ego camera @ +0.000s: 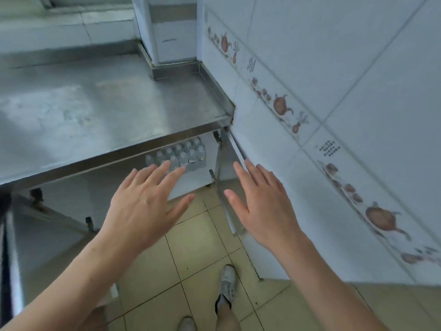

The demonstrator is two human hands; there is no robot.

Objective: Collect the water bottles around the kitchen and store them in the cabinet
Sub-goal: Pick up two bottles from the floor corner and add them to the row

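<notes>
Several clear water bottles (183, 154) with white caps stand packed together inside the open cabinet under the steel counter, partly hidden by the counter's front edge. My left hand (145, 204) hovers open in front of the cabinet opening, fingers spread, holding nothing. My right hand (262, 206) is also open and empty, held just in front of the cabinet's right door (225, 168), which stands swung out towards me; whether the fingers touch it I cannot tell.
The steel counter (107, 111) spans the upper left. A second cabinet door (47, 225) hangs open at the lower left. A white tiled wall (334, 91) with a pot-pattern border closes the right side. My feet stand on the beige floor tiles (191, 254).
</notes>
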